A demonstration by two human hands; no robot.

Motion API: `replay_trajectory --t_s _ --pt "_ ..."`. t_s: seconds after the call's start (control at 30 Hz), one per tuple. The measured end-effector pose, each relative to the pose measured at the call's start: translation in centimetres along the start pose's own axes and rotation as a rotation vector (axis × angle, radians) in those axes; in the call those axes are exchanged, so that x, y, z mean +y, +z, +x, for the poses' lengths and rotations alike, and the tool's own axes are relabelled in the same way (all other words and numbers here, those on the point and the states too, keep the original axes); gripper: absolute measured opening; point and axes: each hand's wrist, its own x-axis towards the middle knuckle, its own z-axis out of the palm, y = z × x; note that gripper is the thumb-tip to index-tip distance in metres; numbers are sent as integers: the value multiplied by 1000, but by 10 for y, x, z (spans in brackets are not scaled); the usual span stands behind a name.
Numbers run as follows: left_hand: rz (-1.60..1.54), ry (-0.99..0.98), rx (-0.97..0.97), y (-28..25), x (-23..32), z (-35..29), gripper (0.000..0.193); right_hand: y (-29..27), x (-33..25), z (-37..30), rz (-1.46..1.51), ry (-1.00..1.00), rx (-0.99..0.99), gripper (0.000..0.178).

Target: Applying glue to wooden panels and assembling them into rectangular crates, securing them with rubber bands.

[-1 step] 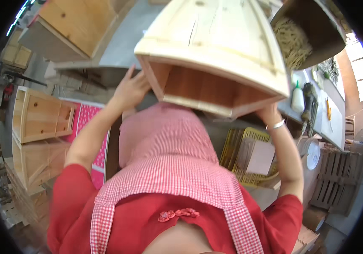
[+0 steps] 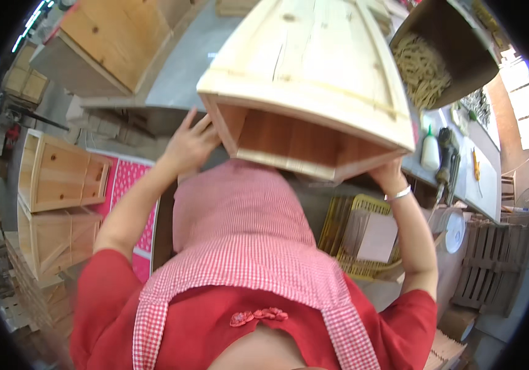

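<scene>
A pale wooden box point(image 2: 313, 68) with framed, knotty panels is in front of me, its open end point(image 2: 295, 132) facing my body. Against the box's left side rests my left hand point(image 2: 191, 143), fingers stretched and spread, some tips close to or touching the wood. My right hand point(image 2: 387, 174) grips the lower right corner from beneath; the box hides most of its fingers. A silvery bracelet point(image 2: 398, 193) circles that wrist.
On the right of the grey workbench point(image 2: 184, 61) lie a carton of pale bands point(image 2: 421, 68), a white bottle point(image 2: 431, 150), a dark power tool point(image 2: 448, 157) and an orange-handled tool point(image 2: 476, 165). Below is a yellow basket point(image 2: 363, 268). More wooden boxes point(image 2: 70, 169) stand left.
The whole view shifts slightly. The box's right end sits a little further left in the picture, and both hands keep their places on it.
</scene>
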Motion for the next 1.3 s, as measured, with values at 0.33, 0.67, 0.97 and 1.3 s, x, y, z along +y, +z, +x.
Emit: replay_trajectory --t_s 0.33,0.67,0.97,1.3 --pt "-221 80 461 -182 89 169 38 -50 -6 73 519 453 -199 40" --pt "-376 270 257 -148 103 265 34 -30 71 119 240 530 -133 12" --pt "-446 262 255 -149 108 266 31 83 191 145 174 611 -279 29" --pt "-613 -154 818 -168 64 118 45 -59 78 189 227 500 -471 16"
